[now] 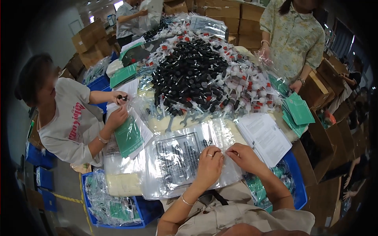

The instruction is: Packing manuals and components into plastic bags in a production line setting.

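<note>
Head-worn fisheye, steeply down, close over worktable (pixel 252 51).

Illumination is bright and even, from overhead ceiling lights. Glare appears on the clear plastic bags (pixel 177 157). Fisheye distortion bends the edges; corners are black.

clear printed plastic bag (pixel 179 161), flat on table, slightly crumpled

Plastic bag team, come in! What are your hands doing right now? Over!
Left hand and right hand both pinching the clear plastic bag at its edge. Bag flat on the table, printed sheet inside. Paper stack beside right hand, nothing blocking.
</note>
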`<state>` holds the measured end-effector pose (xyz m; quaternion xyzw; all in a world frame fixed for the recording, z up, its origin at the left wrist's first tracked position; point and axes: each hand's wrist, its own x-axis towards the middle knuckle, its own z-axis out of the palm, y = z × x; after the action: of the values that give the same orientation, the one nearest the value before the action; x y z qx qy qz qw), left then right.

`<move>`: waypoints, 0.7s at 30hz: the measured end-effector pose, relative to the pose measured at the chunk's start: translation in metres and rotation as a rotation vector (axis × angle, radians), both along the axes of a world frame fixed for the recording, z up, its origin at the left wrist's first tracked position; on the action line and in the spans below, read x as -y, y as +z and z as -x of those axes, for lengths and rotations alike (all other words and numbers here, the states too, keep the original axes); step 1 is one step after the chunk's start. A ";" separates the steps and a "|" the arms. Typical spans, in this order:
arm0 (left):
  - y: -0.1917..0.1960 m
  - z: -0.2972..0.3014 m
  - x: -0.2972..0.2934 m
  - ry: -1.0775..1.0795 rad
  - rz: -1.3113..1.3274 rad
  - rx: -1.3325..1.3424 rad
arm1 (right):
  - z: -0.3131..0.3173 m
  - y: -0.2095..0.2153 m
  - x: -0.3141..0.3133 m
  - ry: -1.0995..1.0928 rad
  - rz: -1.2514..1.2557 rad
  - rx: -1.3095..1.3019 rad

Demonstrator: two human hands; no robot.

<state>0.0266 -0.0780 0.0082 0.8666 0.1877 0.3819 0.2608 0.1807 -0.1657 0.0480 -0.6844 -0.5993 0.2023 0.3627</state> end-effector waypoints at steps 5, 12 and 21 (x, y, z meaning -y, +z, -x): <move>-0.002 0.011 -0.002 -0.047 0.032 0.017 | -0.004 0.009 -0.002 0.063 0.343 -0.453; 0.031 0.036 0.009 -0.059 0.243 -0.090 | 0.021 -0.018 -0.015 0.153 0.208 -0.758; 0.015 0.058 -0.003 -0.052 0.649 0.072 | 0.040 -0.011 -0.031 0.266 0.132 -0.607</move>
<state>-0.0312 -0.0749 0.0236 0.7289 0.2682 0.3256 0.5392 0.1409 -0.1350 0.0372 -0.5308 -0.5338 0.4805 0.4500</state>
